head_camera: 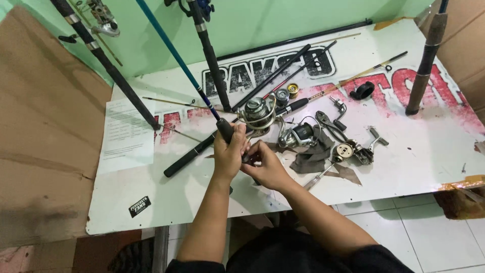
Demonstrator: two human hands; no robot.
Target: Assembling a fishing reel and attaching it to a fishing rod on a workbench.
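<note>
Black foam grip of a blue fishing rod (222, 127) is what both hands are on, pretty much dead centre of the white board (202, 202). Left hand (228, 154) is wrapped tight around the grip, fingers fully closed on it. Right hand (265, 166) sits at 3 o'clock from the left, touching it, fingertips pinched together on the lower bit of the grip; can't make out what exactly they're pinching. The rod's blue shaft runs up toward 11 o'clock and out of the shot.

At 1 o'clock from the hands, a silver spinning reel (257, 114) sits just above the left hand. Further to 3 o'clock there's a second reel (298, 135) on a grey rag (314, 156), then pliers (328, 124) and loose reel parts (353, 150). Over at 9 o'clock lies a sheet of paper (126, 134). Way back at 1 o'clock, a black ring (361, 91), and more rods lean against the green wall (252, 23).
</note>
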